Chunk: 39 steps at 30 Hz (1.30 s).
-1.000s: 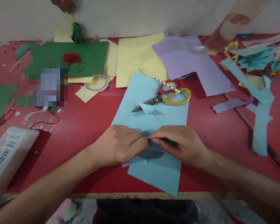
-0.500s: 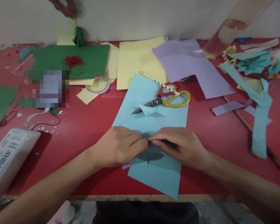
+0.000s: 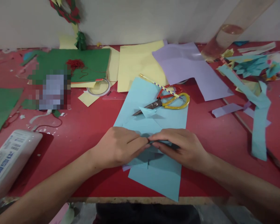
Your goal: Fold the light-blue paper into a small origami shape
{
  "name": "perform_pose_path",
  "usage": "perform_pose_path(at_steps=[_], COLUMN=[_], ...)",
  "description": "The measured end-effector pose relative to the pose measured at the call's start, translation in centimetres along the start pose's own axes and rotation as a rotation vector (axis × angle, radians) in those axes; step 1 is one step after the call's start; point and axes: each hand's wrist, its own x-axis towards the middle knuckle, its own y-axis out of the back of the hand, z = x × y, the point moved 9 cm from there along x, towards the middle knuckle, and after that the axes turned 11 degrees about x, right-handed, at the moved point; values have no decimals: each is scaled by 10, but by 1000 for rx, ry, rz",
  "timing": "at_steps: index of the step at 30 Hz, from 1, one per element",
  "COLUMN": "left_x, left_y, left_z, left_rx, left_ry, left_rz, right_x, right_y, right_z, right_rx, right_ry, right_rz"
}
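My left hand [image 3: 119,146] is closed, knuckles up, fingers curled over the light blue paper [image 3: 157,183]. Its fingertips meet those of my right hand [image 3: 184,146], which pinches with thumb and forefinger. Something thin and dark shows between the fingers, in deep shadow; its kind is hidden. Smaller blue pieces lie in layers under the hands. Just beyond them, a small folded blue paper piece [image 3: 147,112] rests against the blades of the scissors [image 3: 157,103], which have one yellow and one red handle. A dotted pencil [image 3: 162,87] lies across the handles.
Yellow paper [image 3: 140,65] and purple paper [image 3: 189,65] lie at the back, with green paper [image 3: 95,59] and a tape roll [image 3: 104,93] left of them. A power bank [image 3: 16,152] is at left. Blue strips [image 3: 260,130] and a bottle [image 3: 224,37] are at right.
The whole view has shifted slightly, so things sit a little lower in the picture. The fingers of my right hand have moved slightly at the pinch; both hands stay in place.
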Motion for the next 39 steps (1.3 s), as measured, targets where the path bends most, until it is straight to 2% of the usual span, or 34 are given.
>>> perform_pose_path(at_steps=[16,31,39], left_x=[0,-1,-1], left_y=[1,-2,3], left_z=[-4,0,5], left_rx=[13,89,109], left_ry=[32,-8,-34], left_rz=[4,-18,21], right_x=[0,0,0], right_y=[1,-1,-3], right_z=[-2,1,2], right_rx=[-9,-34,-31], right_ry=[9,-5,-4], right_rz=[15,-5,-25])
